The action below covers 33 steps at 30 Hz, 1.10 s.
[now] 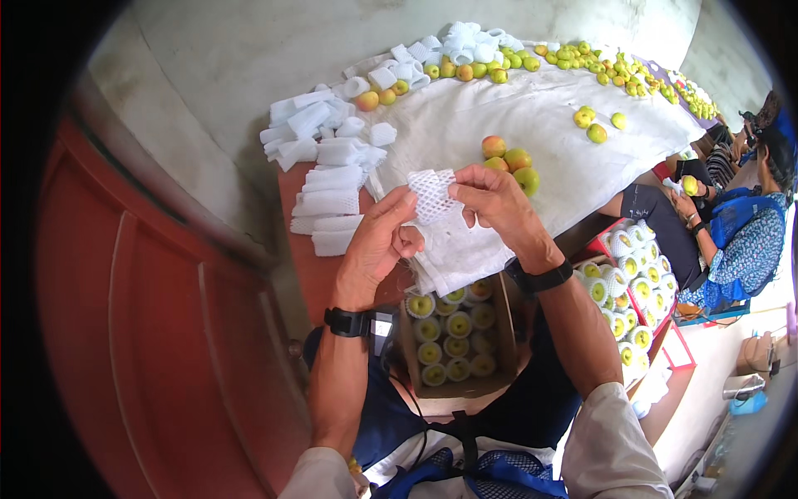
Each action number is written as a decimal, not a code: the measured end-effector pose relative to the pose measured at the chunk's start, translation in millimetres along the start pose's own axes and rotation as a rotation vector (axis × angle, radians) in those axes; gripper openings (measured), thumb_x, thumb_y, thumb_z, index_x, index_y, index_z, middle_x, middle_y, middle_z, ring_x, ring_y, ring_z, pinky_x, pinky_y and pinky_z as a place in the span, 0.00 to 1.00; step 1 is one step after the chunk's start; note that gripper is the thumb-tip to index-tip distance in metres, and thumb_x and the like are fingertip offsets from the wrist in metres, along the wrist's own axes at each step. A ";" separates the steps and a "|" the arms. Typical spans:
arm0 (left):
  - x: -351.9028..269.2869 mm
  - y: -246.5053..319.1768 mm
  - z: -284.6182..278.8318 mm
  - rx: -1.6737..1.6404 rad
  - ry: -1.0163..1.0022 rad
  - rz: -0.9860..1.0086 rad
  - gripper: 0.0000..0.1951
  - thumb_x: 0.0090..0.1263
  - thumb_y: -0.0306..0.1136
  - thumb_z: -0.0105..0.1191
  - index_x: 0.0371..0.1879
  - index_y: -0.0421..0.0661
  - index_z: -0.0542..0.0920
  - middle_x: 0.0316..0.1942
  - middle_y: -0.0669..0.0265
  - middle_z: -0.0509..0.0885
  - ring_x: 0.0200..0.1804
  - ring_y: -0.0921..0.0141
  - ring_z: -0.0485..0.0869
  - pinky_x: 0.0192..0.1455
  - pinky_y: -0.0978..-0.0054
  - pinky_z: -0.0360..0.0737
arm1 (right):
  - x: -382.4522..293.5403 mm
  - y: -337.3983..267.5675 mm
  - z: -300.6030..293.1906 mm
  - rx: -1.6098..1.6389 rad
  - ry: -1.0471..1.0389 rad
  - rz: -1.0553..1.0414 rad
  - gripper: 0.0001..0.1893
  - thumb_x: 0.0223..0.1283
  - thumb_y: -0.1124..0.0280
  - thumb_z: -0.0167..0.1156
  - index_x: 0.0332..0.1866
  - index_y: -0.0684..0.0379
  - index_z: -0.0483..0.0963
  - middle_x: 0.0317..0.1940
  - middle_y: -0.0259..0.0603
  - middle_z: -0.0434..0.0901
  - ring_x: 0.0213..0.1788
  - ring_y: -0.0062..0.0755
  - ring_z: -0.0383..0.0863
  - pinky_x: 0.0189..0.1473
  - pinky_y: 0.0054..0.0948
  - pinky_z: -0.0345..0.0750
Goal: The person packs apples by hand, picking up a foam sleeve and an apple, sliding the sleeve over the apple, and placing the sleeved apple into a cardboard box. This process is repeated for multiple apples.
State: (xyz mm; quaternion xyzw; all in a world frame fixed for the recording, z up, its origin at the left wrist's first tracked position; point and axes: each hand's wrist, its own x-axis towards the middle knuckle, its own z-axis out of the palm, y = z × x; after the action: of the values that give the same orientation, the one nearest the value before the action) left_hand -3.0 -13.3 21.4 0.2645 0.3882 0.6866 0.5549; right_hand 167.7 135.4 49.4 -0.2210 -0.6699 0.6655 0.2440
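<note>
My left hand (383, 240) and my right hand (499, 203) hold a white foam net sleeve (431, 196) between them, each pinching one side of it. No apple shows inside the sleeve. Just beyond my right hand, several red-green apples (517, 159) lie on a white cloth (461, 118). Flattened foam net sleeves (327, 193) are stacked at the table's left edge. Below my hands, a cardboard box (459, 390) holds rows of apples in foam sleeves (458, 325).
More apples (567, 57) and a heap of sleeves (464, 42) line the table's wall side. At right, a co-worker (748, 231) sits holding an apple (689, 184), beside boxes of sleeved apples (642, 274). A red door (168, 324) stands at left.
</note>
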 end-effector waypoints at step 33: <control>-4.4 -4.3 12.2 0.196 -0.074 -0.029 0.36 0.83 0.35 0.47 0.82 0.33 0.46 0.54 0.55 0.80 0.35 0.59 0.92 0.25 0.76 0.77 | 7.9 26.7 8.8 -0.261 0.048 -0.162 0.14 0.63 0.69 0.66 0.47 0.69 0.81 0.35 0.36 0.85 0.37 0.19 0.80 0.41 0.27 0.77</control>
State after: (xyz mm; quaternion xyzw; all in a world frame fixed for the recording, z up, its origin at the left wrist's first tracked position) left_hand 10.2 -14.3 25.0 0.3371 0.4363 0.6271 0.5502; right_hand 155.3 133.9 23.0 -0.2119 -0.7603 0.5453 0.2822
